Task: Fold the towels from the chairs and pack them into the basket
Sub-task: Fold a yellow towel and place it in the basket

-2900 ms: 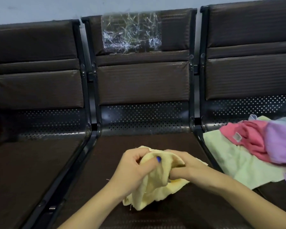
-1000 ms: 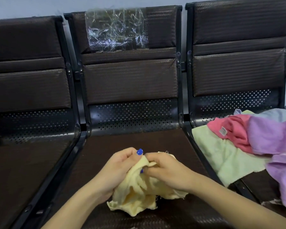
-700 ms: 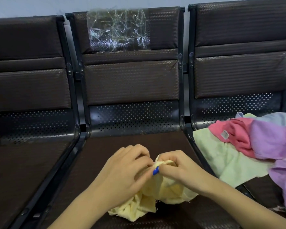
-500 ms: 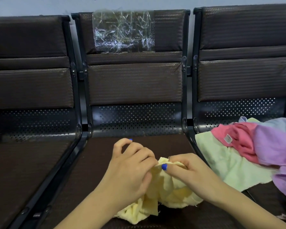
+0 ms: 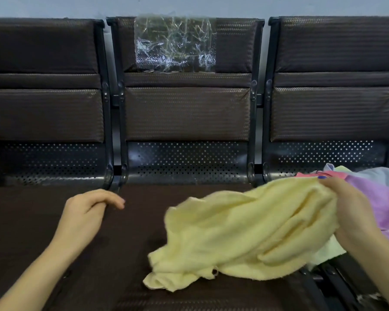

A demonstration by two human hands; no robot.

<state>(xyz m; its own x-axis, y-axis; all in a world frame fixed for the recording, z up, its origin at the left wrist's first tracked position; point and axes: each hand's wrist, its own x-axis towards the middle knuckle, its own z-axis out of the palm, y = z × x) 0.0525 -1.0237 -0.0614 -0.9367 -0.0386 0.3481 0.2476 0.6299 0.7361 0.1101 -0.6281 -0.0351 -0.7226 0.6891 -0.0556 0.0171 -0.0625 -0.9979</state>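
While the right hand grips the yellow towel over the middle seat, the left hand hovers loosely curled, holding nothing.

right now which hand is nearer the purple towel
Right. The right hand sits against the purple towel, gripping the yellow towel; the left hand is far across the seat.
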